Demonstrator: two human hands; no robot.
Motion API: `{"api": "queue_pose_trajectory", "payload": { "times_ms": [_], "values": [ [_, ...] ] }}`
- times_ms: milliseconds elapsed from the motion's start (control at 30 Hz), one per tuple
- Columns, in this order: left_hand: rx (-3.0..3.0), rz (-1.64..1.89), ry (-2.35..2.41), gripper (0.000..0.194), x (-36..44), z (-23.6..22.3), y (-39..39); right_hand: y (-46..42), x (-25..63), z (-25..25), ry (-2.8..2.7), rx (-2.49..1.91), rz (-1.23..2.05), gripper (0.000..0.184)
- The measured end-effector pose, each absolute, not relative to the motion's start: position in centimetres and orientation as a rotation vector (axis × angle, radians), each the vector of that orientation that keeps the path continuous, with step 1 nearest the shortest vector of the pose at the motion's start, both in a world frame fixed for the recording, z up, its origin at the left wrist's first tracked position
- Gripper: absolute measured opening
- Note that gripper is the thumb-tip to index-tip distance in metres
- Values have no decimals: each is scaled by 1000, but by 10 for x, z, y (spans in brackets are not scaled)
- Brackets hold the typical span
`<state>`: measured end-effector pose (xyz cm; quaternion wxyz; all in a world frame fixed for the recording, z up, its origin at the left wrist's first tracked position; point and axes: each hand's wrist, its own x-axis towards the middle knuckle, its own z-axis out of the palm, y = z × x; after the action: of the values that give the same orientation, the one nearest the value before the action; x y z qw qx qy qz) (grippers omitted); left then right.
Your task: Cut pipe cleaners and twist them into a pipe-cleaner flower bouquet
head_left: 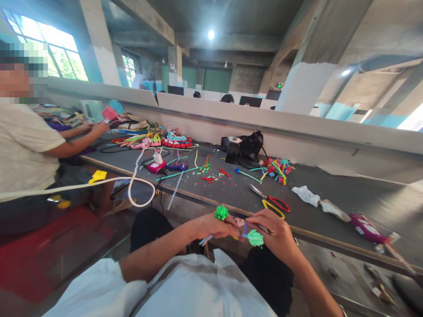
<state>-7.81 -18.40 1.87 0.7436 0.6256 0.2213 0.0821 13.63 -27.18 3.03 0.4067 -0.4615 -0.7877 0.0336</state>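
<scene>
My left hand [213,226] is closed around a small bundle of pipe-cleaner flowers in front of my lap, at the table's front edge. A bright green flower head [221,212] sticks out above this hand, and pale blue and pink stems [206,240] poke out below it. Close by on the right, my right hand [276,229] has its fingers pinched at a short purple pipe cleaner [245,227]. A mint-green flower head [255,238] lies between the two hands, just under the right fingers. The fingertips partly hide how the stems meet.
On the dark table [211,193] lie scissors with red and yellow handles [272,204], red and green clippings [216,176], a pile of coloured pipe-cleaner pieces [277,169], a black bag [253,147] and a magenta glue gun [368,228]. A white cord [132,189] loops left, near a seated co-worker [29,145].
</scene>
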Motion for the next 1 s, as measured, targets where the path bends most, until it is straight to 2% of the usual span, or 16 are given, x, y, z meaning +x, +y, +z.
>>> {"api": "queue_pose_trajectory", "payload": {
  "times_ms": [233,533,667,800,1000],
  "values": [
    [1475,248,554,31,-72,22,-190,-266,142,42,-2063,-1115,48,12],
    [1489,469,741,2,-57,35,-202,-262,132,72,-2256,-1020,-147,17],
    [1483,537,810,2,-56,36,-200,-276,122,73,-2282,-1087,-320,19],
    [1401,570,827,13,-61,32,-193,-297,110,60,-2253,-1164,-471,20],
    [1118,507,627,20,-69,26,-185,-302,112,23,-2023,-1274,-317,20]
  ]
}}
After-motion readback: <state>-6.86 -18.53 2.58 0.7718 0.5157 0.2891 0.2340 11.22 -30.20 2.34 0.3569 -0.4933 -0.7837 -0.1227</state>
